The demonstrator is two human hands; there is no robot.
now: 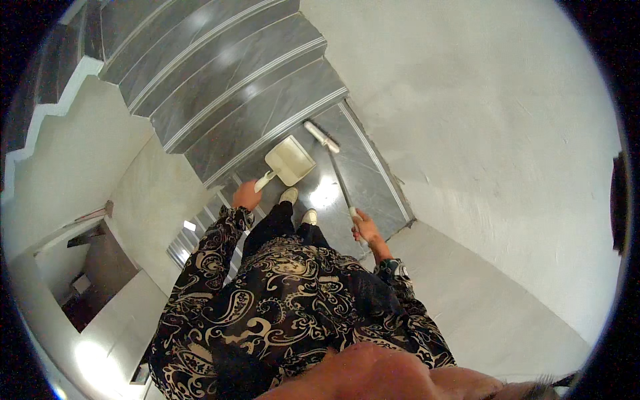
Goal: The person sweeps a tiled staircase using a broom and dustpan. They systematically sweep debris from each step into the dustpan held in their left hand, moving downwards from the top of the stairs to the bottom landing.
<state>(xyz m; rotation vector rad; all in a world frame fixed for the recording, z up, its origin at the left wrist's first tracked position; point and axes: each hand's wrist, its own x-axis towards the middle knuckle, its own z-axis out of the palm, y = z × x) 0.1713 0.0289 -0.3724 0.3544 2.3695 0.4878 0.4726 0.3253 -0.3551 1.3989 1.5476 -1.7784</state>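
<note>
My left hand (247, 195) grips the handle of a cream plastic dustpan (291, 162), whose pan faces right, towards the broom. In my right hand (367, 227) is the light grip of a broom (340, 176) with a grey stick. The broom's white head (321, 137) has dark bristles and lies close to the foot of the lowest upward stair, apart from the dustpan. Both tools are over a grey tiled landing (367, 172), in front of my light shoes (289, 195). I cannot tell whether the dustpan touches the floor.
Grey stairs (245, 90) with striped edges rise ahead. Another flight (182, 247) lies to my left, beyond my sleeve. A plastered wall (480, 125) borders the landing on the right, and a low stepped wall (95, 115) stands at the left. An opening (95, 275) shows at lower left.
</note>
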